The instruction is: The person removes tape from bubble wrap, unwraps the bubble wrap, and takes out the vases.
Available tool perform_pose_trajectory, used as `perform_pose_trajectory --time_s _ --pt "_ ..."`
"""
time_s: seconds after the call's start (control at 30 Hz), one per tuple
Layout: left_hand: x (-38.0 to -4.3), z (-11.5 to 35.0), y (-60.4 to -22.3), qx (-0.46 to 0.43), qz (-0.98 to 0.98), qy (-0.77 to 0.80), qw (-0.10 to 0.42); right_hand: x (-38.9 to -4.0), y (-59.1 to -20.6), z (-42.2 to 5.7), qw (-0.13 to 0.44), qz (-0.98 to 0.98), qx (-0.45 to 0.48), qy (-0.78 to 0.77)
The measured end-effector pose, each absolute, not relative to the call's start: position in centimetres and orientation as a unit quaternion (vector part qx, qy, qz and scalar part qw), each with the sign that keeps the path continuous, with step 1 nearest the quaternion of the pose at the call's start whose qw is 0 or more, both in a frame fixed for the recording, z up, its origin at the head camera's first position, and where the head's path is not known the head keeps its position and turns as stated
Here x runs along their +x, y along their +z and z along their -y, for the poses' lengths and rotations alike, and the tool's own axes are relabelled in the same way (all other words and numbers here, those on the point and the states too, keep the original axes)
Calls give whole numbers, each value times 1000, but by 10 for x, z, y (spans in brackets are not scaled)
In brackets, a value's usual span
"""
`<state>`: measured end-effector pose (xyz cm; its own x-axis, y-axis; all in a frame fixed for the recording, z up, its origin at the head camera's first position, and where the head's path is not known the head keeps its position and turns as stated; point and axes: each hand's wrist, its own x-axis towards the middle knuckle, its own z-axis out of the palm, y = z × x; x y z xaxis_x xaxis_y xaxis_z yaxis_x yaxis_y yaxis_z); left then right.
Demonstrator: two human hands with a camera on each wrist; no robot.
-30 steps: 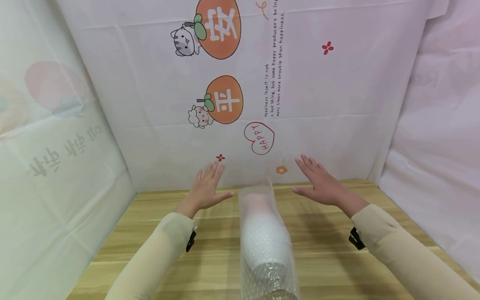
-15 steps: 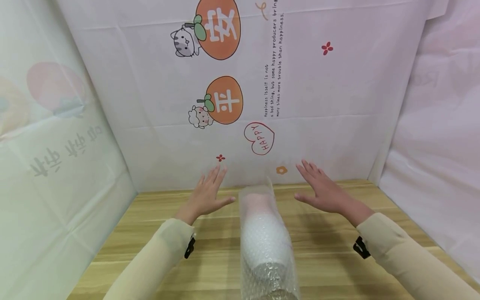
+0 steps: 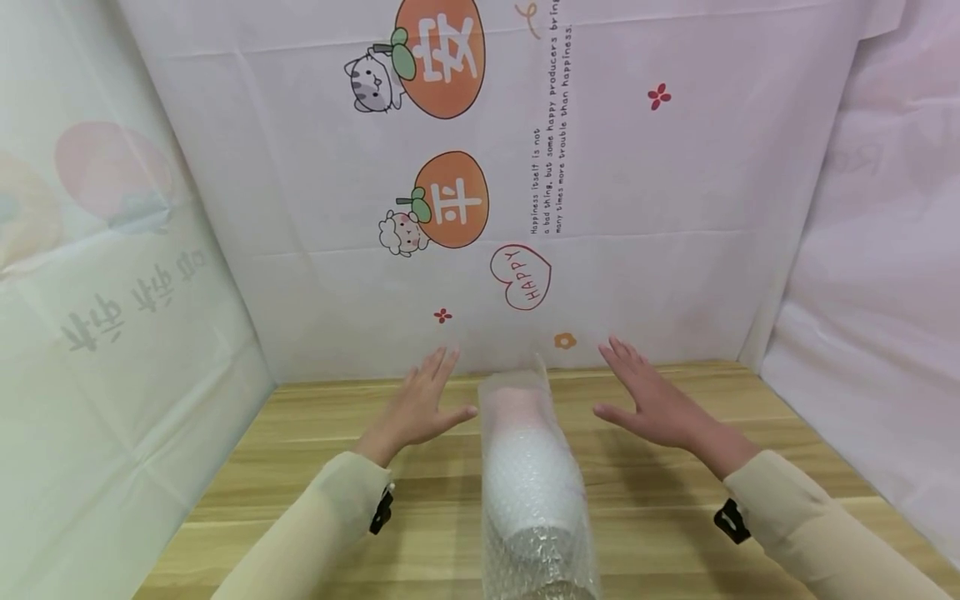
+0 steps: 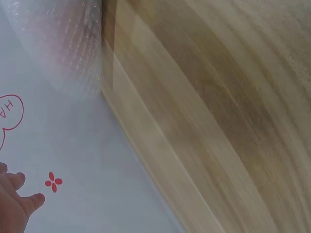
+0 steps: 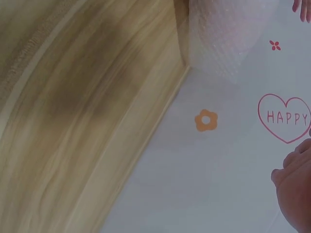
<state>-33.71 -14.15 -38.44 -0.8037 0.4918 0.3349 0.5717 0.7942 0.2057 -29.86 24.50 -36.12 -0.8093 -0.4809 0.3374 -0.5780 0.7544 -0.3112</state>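
A bubble-wrapped object (image 3: 534, 492), whitish with a pinkish far end, stretches over the table between my hands; what lies inside the wrap is blurred. My left hand (image 3: 418, 408) hovers left of it, fingers straight and thumb stretched toward the wrap, close to its edge. On the other side my right hand (image 3: 660, 404) is held with straight fingers, its thumb apart from the wrap. Neither hand holds anything. The left wrist view catches part of the left hand (image 4: 14, 201) at its lower left, and the right wrist view part of the right hand (image 5: 295, 187).
Under everything is a wood-grain table (image 3: 300, 467). A white printed cloth (image 3: 637, 275) stands upright along its back edge, and pale cloth walls close in the left (image 3: 135, 350) and right (image 3: 877, 275) sides. Black wrist bands show below both sleeves.
Both hands have sunk lower and drawn nearer to me, staying on either side of the wrapped object. The wrapped object has not moved.
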Motion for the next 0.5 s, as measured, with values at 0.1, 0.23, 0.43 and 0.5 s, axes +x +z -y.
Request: perform_pose_trajectory --time_s 0.1,0.23,0.43,0.5 --pt "-334 139 -389 -282 936 -168 128 -296 -367 -245 122 926 288 209" --pt "-330 136 -394 -280 932 -194 123 -290 -373 -243 123 925 291 214" --pt "-322 131 -401 -268 931 -220 110 -283 -376 -240 123 923 289 224" --pt "-320 129 -403 -264 930 -235 100 -280 -377 -239 117 923 286 229"
